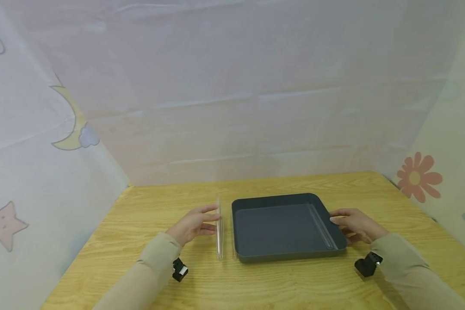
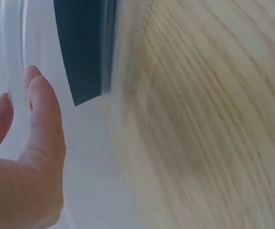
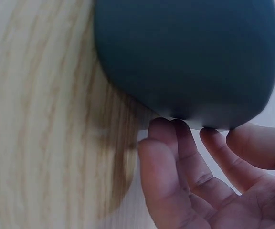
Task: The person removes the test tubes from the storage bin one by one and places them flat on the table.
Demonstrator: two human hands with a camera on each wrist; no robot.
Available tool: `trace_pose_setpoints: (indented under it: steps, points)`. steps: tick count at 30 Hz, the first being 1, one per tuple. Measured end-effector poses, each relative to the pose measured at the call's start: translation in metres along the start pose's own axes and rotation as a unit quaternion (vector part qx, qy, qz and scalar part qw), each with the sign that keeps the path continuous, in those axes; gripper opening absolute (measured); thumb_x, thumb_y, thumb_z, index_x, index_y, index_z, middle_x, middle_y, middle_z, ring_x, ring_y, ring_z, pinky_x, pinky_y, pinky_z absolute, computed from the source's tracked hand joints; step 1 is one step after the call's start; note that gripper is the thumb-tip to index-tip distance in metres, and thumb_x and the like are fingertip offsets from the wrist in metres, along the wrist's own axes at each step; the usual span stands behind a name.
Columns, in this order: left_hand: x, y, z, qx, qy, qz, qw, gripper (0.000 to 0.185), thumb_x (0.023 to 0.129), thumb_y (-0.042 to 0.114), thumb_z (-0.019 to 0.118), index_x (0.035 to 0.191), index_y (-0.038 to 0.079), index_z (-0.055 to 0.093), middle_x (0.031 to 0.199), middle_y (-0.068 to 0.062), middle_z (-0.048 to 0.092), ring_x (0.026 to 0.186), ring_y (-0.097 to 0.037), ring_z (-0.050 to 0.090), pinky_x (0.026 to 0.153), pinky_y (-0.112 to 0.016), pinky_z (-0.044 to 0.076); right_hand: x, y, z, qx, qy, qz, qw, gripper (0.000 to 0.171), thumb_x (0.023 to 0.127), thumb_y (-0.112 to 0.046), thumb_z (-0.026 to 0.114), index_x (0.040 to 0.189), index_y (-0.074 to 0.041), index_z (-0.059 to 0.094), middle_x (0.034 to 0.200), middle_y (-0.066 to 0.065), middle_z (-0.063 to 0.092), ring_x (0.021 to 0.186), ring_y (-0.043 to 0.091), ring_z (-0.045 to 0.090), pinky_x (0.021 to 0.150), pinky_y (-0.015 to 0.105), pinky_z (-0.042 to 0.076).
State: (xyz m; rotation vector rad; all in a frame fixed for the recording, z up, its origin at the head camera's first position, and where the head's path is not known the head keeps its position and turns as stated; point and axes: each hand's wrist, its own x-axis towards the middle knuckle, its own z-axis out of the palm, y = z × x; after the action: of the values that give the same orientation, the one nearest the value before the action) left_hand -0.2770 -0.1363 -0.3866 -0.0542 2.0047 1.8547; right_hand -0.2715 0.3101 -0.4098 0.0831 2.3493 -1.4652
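A dark grey rectangular tray (image 1: 279, 228) with rounded corners rests on the wooden table. Inside it, along the right side, lies a long clear plastic strip (image 1: 320, 226). Left of the tray, a thin clear plastic panel (image 1: 219, 234) stands upright on edge, apart from the tray's wall. My left hand (image 1: 193, 224) touches the panel's left face with extended fingers; in the left wrist view the see-through plastic makes exact contact hard to tell. My right hand (image 1: 358, 226) is at the tray's right wall, its fingertips (image 3: 163, 131) touching the outer side.
The wooden table (image 1: 166, 193) runs back to a pale cloth backdrop (image 1: 232, 107) with printed shapes. Cloth walls also flank the table left and right. A small black device (image 1: 179, 270) sits at the left wrist, another black device (image 1: 368, 264) at the right.
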Motion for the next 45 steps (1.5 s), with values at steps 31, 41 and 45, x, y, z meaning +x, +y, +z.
trace_pose_setpoints:
  steps: [31, 41, 45]
  points:
    - [0.011, -0.020, -0.014, 0.124, 0.077, -0.025, 0.9890, 0.050, 0.093, 0.009, 0.066, 0.138, -0.005, 0.049, 0.094, -0.010, 0.069, 0.056, -0.013, 0.059, 0.054, -0.026, 0.051, 0.002, 0.003, 0.001, 0.004, 0.006, 0.002, 1.000, 0.050, 0.103, -0.015, 0.049, 0.142, 0.013, 0.034, 0.088, 0.006, 0.067, 0.066, 0.021, 0.060, 0.055, 0.036, 0.051]
    - [0.012, -0.025, -0.018, 0.132, 0.065, -0.053, 0.9876, 0.049, 0.094, 0.009, 0.065, 0.136, -0.009, 0.048, 0.084, -0.008, 0.066, 0.056, -0.012, 0.061, 0.052, -0.024, 0.051, 0.002, 0.004, 0.001, 0.002, 0.007, 0.001, 1.000, 0.051, 0.103, -0.016, 0.049, 0.143, 0.013, 0.033, 0.089, 0.007, 0.066, 0.064, 0.021, 0.058, 0.054, 0.036, 0.051]
    - [0.013, -0.024, -0.018, 0.136, 0.060, -0.048, 0.9877, 0.051, 0.093, 0.009, 0.065, 0.137, -0.010, 0.046, 0.081, -0.007, 0.066, 0.057, -0.013, 0.062, 0.053, -0.024, 0.052, 0.001, 0.003, 0.001, 0.003, 0.007, 0.000, 1.000, 0.050, 0.103, -0.016, 0.049, 0.142, 0.013, 0.034, 0.088, 0.007, 0.067, 0.065, 0.021, 0.059, 0.054, 0.036, 0.051]
